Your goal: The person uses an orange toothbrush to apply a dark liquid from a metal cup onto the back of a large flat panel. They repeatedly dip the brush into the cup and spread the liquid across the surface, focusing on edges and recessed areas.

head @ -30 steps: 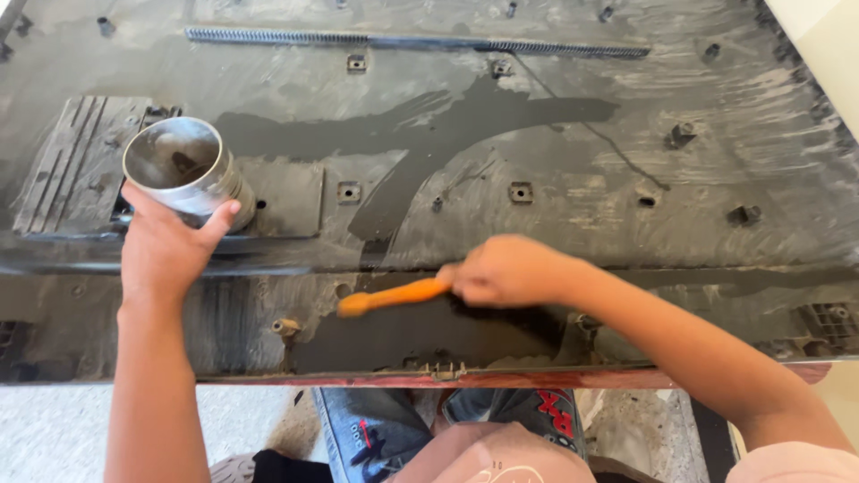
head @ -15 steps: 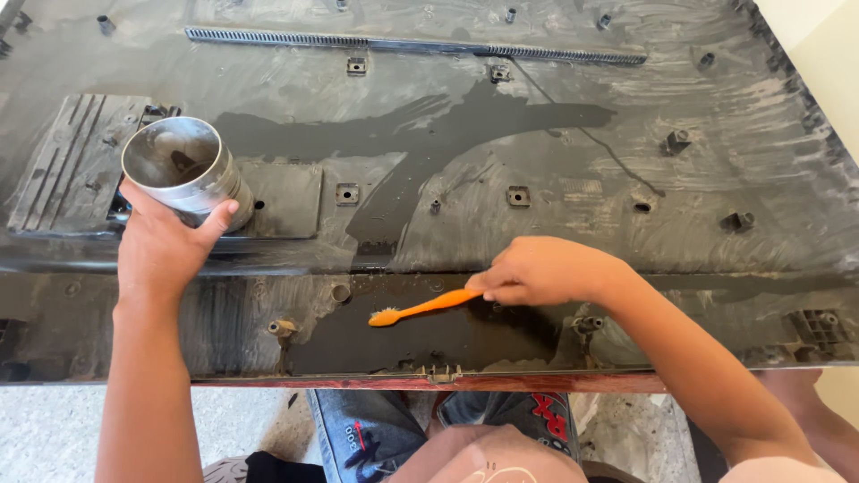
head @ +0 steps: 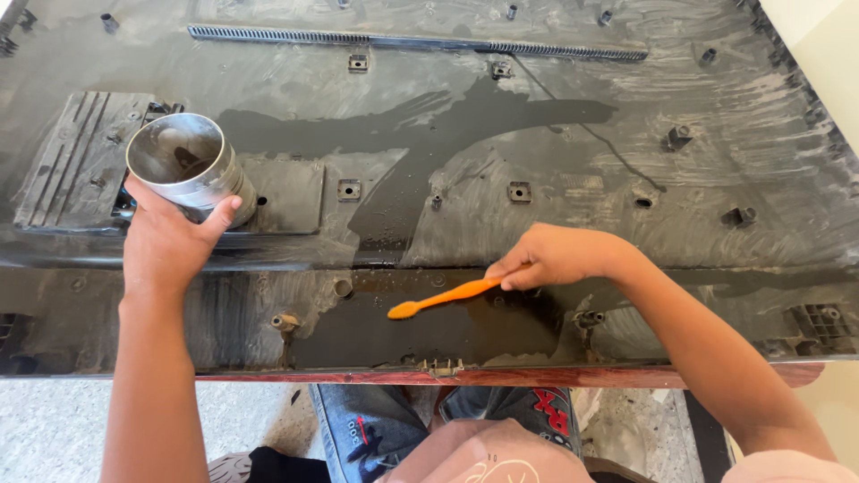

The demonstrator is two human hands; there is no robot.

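The fingers of the right hand (head: 559,257) are closed around the handle of an orange toothbrush (head: 443,296), gripping it near its back end. The brush slants down and to the left, and its head rests on a dark wet patch (head: 447,326) along the near strip of a large black plastic panel (head: 716,98).

The left hand (head: 165,241) grips a round metal cup (head: 183,165) from below and behind, with the thumb pressed against the cup's right side and the other fingers wrapped out of sight. The cup is tilted, its open mouth facing the camera, and it sits over the panel's left part, just beside a ribbed rectangular block (head: 76,165) and a flat square plate (head: 286,192).

A broad wet streak (head: 429,125) runs from the panel's middle down toward the brush. The rest of the panel is smeared grey and dusty, dotted with small square screw bosses (head: 349,189) and short pegs. A long narrow vent grille (head: 412,42) runs along the far edge.

The panel lies on a counter with a reddish wooden edge (head: 537,376) showing at the near side. Below it are the person's blue patched jeans (head: 376,429), and pale speckled floor (head: 54,429) lies to either side. A cream wall (head: 819,36) shows at the upper right.
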